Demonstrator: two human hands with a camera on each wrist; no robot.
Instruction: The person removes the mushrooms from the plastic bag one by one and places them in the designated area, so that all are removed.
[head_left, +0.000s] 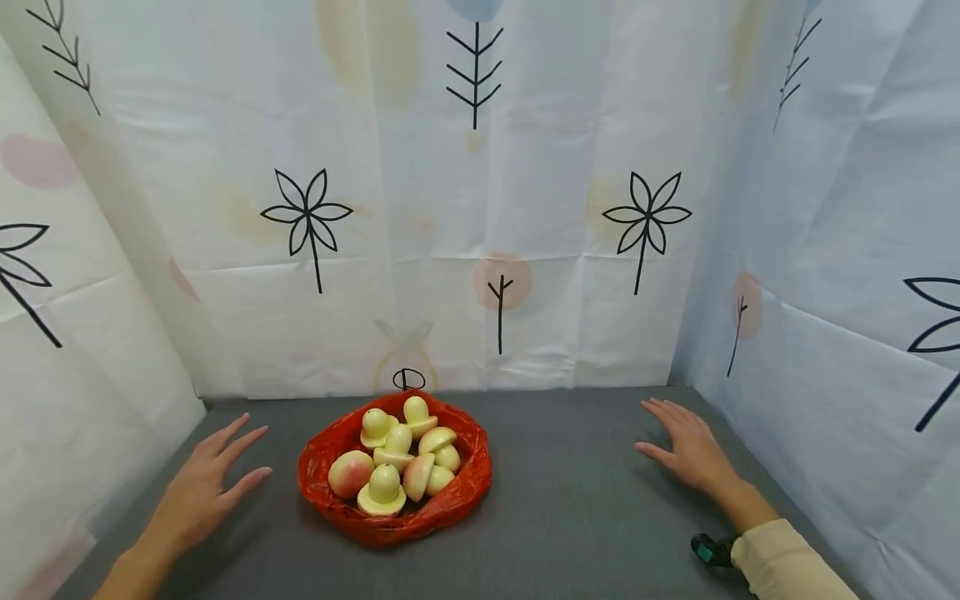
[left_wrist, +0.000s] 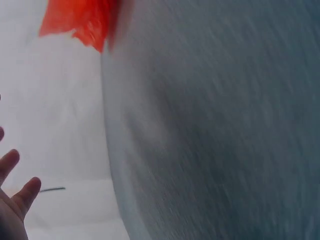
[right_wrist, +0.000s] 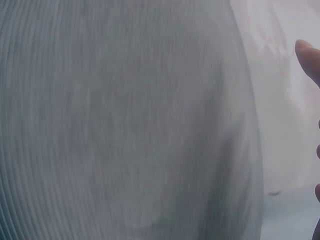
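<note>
A red plastic bag (head_left: 450,507) with its rim rolled down sits left of the table's middle. Inside it lie several pale yellow mushroom-shaped pieces (head_left: 384,485), some with pinkish caps. Left of the bag, my left hand (head_left: 201,492) hovers with fingers spread, touching nothing. My right hand (head_left: 686,446) is held out over the right side of the table, its fingers straight and holding nothing. In the left wrist view, part of the red bag (left_wrist: 82,20) shows at the top, and the left thumb and fingertips at the lower left. Only the right thumb and fingertips show in the right wrist view.
The grey table (head_left: 562,492) is enclosed by white printed cloth (head_left: 555,183) at the back and on both sides. A black strap with a green piece (head_left: 708,550) is at the right wrist, by a beige sleeve (head_left: 787,562).
</note>
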